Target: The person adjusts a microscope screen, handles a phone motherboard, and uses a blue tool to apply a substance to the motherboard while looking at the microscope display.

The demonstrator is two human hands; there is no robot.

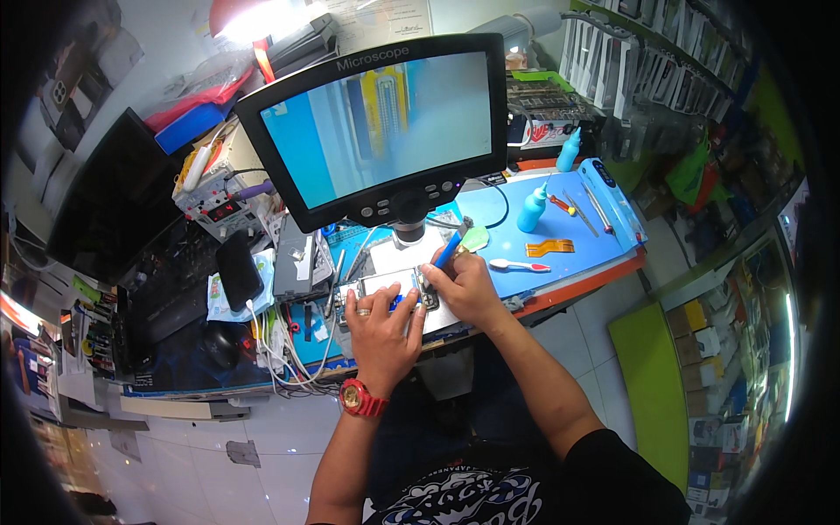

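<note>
An opened phone (378, 283) with its inner parts bare lies under the microscope lens (409, 234). Across its near side rests my left hand (385, 331), fingers spread and fingertips touching it; part of the phone is hidden beneath them. My right hand (462, 287) is closed around a blue stick-like tool (450, 248) at the phone's right end. The tool's dark upper end sticks up past my fingers, and its lower tip is hidden. Above, the microscope screen (376, 122) shows a magnified yellow strip with a connector, partly blurred.
On the blue mat (512, 201) to the right are a turquoise bottle (532, 210), an orange flex cable (549, 248), a red-and-white brush (519, 265) and tweezers (580, 214). Leftward lie a dark phone (238, 269), tangled white cables (278, 359) and a black mouse (220, 346).
</note>
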